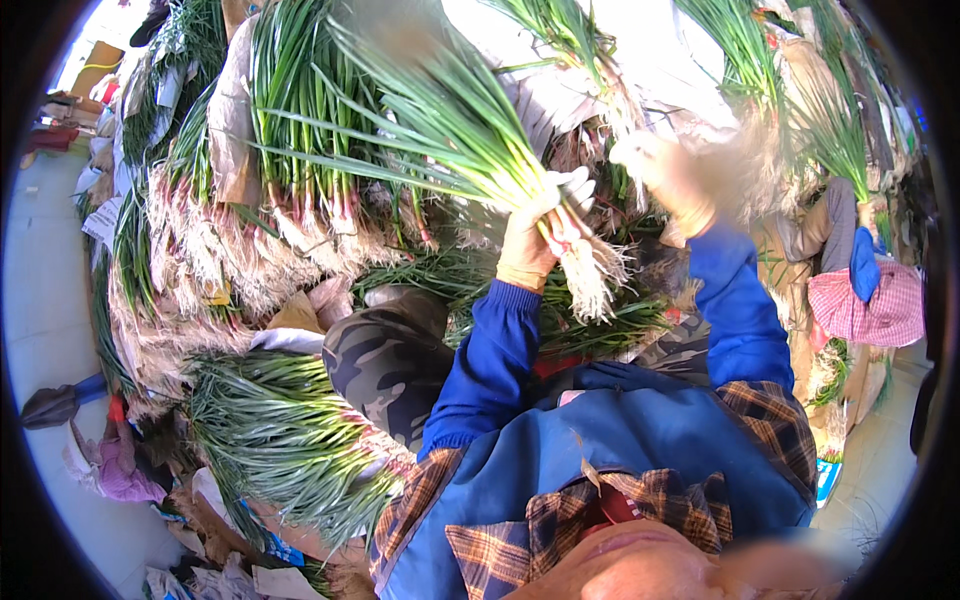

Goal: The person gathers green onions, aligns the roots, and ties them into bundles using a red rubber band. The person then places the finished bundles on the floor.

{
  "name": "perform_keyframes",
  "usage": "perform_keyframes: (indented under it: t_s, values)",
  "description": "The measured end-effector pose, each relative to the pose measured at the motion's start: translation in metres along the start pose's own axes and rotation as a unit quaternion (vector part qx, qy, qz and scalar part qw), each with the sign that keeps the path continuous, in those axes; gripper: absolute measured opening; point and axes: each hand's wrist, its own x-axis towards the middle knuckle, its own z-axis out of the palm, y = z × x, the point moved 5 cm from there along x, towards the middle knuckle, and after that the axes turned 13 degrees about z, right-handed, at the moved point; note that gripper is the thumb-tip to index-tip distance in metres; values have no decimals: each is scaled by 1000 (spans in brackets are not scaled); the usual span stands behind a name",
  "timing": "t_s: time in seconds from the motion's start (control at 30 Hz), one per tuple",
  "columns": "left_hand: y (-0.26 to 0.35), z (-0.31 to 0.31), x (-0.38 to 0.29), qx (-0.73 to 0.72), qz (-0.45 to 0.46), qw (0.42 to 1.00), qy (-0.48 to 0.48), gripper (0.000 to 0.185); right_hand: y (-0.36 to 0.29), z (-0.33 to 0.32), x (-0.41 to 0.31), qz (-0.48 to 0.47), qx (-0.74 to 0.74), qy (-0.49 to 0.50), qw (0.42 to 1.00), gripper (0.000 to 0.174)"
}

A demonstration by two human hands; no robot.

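My left hand grips a bunch of spring onions low on the stems. The green leaves fan out to the upper left, and the white roots hang past my fist to the lower right. To the right, my right hand is raised with its fingers bent, beside the roots of another bunch of spring onions. Blur covers part of that hand, so I cannot tell whether it holds anything. Loose green onion leaves lie below my hands, between my knees.
Rows of spring onions stand at the upper left. A flat pile of spring onions lies by my camouflage-trousered leg. A co-worker in a pink checked hat is at the right, another person at the lower left. White sheeting is ahead.
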Motion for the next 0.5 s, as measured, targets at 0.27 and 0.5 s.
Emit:
perform_keyframes:
  t_s: [0.27, 0.5]
  values:
    - [-3, -8, -8, -15, -23, 999, -45, 29, -21, 46, -39, -23, -393, 28, 919, 9]
    - [-8, -20, -12, -49, -33, 997, -55, 29, 1, 56, 4, 57, -16, -123, 991, 41]
